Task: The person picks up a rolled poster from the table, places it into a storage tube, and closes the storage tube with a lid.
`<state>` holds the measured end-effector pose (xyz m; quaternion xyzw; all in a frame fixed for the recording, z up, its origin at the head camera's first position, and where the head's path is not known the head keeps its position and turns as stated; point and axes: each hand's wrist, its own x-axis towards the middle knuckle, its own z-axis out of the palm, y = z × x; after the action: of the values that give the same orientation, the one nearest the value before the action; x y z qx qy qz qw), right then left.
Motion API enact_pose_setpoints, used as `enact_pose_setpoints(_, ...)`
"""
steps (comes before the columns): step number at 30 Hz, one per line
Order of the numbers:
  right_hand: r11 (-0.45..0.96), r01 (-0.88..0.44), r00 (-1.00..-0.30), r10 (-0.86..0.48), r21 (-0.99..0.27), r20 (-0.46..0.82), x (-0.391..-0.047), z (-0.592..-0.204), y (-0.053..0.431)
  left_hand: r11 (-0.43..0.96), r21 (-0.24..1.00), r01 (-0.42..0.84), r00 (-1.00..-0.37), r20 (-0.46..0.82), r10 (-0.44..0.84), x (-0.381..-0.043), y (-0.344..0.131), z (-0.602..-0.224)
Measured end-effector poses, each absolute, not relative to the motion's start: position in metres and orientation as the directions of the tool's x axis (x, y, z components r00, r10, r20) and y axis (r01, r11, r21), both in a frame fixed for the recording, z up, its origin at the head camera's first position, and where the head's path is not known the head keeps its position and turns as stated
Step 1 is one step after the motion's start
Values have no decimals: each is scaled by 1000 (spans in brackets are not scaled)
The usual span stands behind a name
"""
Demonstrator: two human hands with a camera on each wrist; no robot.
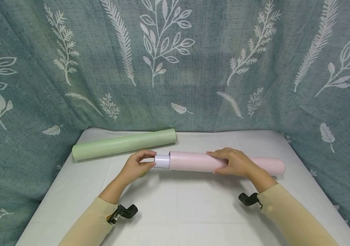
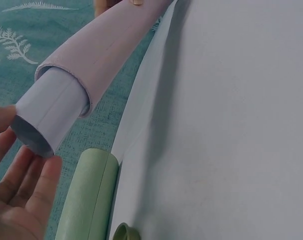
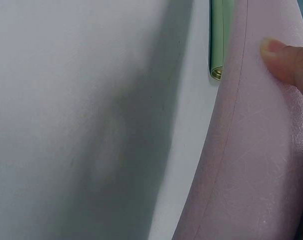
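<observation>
A pink cardboard tube [image 1: 190, 161] is held level over the table, with a narrower white inner tube [image 1: 162, 161] sticking out of its left end. My left hand [image 1: 133, 168] pinches the rim of the white inner tube between thumb and fingertips; in the left wrist view its hollow end faces the palm. Around the middle of the pink tube, my right hand [image 1: 238, 163] grips from above, the thumb [image 3: 286, 60] pressed along its side in the right wrist view. A small green cap [image 2: 125, 232] lies on the table, mostly hidden under my left hand in the head view.
A green tube [image 1: 124, 144] lies slantwise at the back left of the white-covered table [image 1: 178, 208]. Its end in the right wrist view shows a gold-coloured inside. A blue-green leaf-patterned curtain [image 1: 205, 68] hangs behind the table and along both sides.
</observation>
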<state>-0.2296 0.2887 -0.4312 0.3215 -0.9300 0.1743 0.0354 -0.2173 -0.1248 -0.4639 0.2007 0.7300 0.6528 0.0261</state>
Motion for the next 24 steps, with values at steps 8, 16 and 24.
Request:
enact_pose_setpoints(8,723,-624,-780,-597,-296,184,-228,-432,287,27,971,237,-915,214,342,-216,-120,-467)
enact_pose_setpoints(16,723,-624,-780,-600,-296,177,-227,-431,286,3,964,267,-900,249,357,-219,-114,-472)
enact_pose_setpoints(24,718,-628,-777,-603,-299,181,-227,-431,285,74,935,347,-881,298,369,-220,-109,-475)
